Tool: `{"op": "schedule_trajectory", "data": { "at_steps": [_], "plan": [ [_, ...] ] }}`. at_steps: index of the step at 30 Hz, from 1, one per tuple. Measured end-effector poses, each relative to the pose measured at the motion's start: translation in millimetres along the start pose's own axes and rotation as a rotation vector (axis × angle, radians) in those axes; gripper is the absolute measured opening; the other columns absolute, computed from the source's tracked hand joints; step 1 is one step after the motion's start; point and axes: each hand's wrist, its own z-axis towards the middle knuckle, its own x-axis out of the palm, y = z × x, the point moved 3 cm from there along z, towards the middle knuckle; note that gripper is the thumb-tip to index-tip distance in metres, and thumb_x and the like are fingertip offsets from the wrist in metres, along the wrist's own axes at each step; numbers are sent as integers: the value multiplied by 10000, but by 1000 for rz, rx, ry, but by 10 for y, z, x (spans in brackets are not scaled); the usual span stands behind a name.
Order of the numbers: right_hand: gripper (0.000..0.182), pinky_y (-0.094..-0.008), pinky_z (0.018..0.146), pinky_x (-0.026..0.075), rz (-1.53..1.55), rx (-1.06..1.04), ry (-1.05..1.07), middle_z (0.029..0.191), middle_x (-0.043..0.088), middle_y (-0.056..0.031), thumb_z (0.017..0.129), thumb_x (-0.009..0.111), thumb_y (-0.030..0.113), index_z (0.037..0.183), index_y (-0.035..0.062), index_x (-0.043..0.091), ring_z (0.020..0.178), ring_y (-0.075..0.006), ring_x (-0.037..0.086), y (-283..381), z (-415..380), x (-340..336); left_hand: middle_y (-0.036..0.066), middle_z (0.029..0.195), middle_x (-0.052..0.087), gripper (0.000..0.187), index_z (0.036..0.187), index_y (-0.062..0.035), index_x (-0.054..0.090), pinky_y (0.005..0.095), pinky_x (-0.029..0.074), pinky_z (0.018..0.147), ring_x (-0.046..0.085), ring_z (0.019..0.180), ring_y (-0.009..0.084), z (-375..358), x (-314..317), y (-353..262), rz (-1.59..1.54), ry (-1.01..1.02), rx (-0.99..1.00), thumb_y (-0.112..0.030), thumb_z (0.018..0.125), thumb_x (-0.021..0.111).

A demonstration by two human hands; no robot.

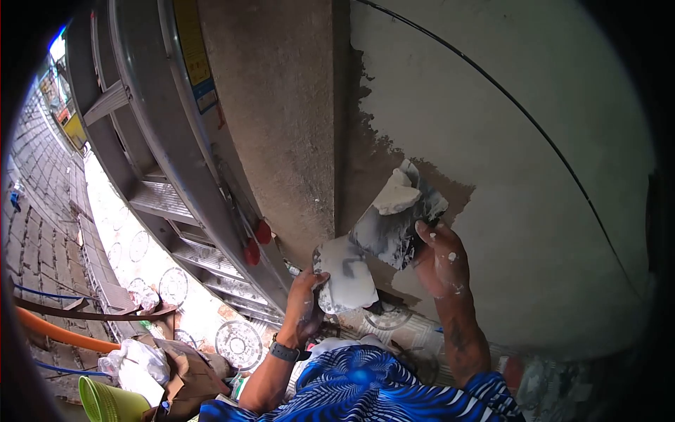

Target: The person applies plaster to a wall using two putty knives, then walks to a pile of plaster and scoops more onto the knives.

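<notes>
My left hand (305, 301) is closed on a flat plate (348, 285) smeared with white paste, low in the centre. To its right and higher, my right hand (441, 260) grips a second plate (383, 232), dark and streaked with white. A thick lump of white paste (398, 193) lies on the upper part of that second plate. The two plates meet or overlap near their inner edges. Behind them, the wall (506, 232) carries a pale coat with a ragged edge beside darker bare patches.
A metal ladder (165, 199) leans at the left, near a rough pillar (281, 105). A black cable (492, 79) curves across the wall. A green basket (105, 401), a cardboard box (193, 373) and an orange pipe (70, 332) are at the lower left.
</notes>
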Motion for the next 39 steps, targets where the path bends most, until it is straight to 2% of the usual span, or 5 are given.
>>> {"op": "schedule_trajectory", "data": {
  "at_steps": [12,15,22,35,39],
  "plan": [
    [322,-372,964,451,-182,-302,-161,1150,609,-65,923,588,59,1234,17,518,1090,-187,575,-151,-6,30,141,1062,643,308,1178,42,527,333,582,790,684,867,221,-34,13,-302,-32,71,-46,-95,905,492],
    [160,-217,693,449,-664,-542,-283,887,629,-18,954,558,56,1097,4,608,772,-70,550,-185,-146,74,159,1074,637,322,1193,49,504,350,587,819,688,898,244,-2,31,-324,-121,113,-109,-85,900,498],
    [416,-379,966,492,-1488,-1043,188,1205,640,-187,859,539,-35,1273,6,557,1128,-289,627,-254,-292,456,204,1086,621,306,1169,68,483,392,573,895,680,954,296,76,260,-501,-347,254,-251,-70,896,492],
    [666,-461,1074,416,-1861,-618,349,1348,564,-174,635,583,-161,1261,64,563,1271,-373,516,-92,-382,-220,126,1017,612,352,1194,39,509,340,588,789,672,879,226,150,124,-870,-103,173,-47,-111,876,515],
    [475,-474,1049,419,-1654,-721,449,1277,628,-144,754,597,-31,1220,61,605,1226,-342,568,307,-405,197,104,1028,603,400,1241,21,505,316,576,777,654,880,181,205,85,-962,36,148,-67,-108,862,515]
  ]
}}
